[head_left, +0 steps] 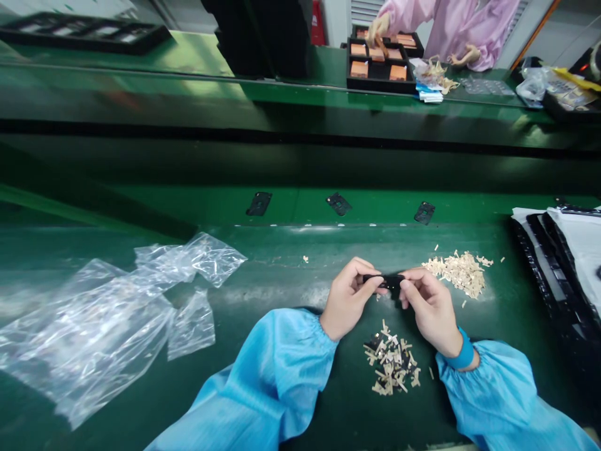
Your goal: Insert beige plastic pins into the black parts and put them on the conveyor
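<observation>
Between my two hands is a thin black plastic part (390, 282), held level above the green bench (282, 369). My left hand (351, 294) pinches its left end between thumb and fingers. At its right end, my right hand (427, 304) grips in the same way. Fingers cover both ends, so only the middle shows. Below my hands lies a pile of small beige and black pieces (393, 362). Past my right hand is a second heap of tiny beige pieces (462, 272).
Crumpled clear plastic bags (107, 319) spread over the left side. Several flat black parts (339, 203) lie on the green strip ahead. Stacked black trays with white sheets (558, 263) stand at the right. Across the bench, a person in pink (451, 25) reaches into a black tray (380, 83).
</observation>
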{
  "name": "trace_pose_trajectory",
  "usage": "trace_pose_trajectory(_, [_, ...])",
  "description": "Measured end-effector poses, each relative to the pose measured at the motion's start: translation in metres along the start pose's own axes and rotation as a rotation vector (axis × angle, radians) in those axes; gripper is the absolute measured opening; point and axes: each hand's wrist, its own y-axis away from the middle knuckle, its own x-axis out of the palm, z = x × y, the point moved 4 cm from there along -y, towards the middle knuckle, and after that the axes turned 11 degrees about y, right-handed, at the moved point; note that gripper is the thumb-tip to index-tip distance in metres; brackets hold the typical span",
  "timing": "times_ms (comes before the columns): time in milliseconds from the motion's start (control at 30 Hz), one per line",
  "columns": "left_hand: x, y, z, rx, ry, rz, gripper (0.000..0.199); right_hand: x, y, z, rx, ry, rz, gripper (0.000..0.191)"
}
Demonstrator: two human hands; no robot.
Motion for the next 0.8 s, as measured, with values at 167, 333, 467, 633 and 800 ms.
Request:
trace_pose_trajectory(167, [0.000, -0.001, -0.001, -0.034, 0.035, -0.011, 0.031, -0.003, 0.002, 0.003, -0.097, 0.079, -0.031, 0.020])
trace_pose_trajectory(333, [0.002, 0.001, 0.000, -0.115, 0.080, -0.002, 0.037, -0.008, 0.007, 0.015, -0.400, 0.276, -0.135, 0.019])
trace_pose_trajectory(467, [0.005, 0.003, 0.004, -0.195, 0.143, -0.011, 0.042, -0.011, 0.012, 0.022, -0.502, 0.359, -0.228, 0.017])
trace_pose_trajectory(633, [0.006, 0.004, 0.011, -0.273, 0.221, -0.033, 0.046, -0.013, 0.017, 0.020, -0.515, 0.357, -0.306, 0.015])
trace_pose_trajectory(800, [0.004, 0.001, 0.010, -0.270, 0.191, -0.058, 0.047, -0.010, 0.011, 0.009, -0.290, 0.178, -0.221, 0.009])
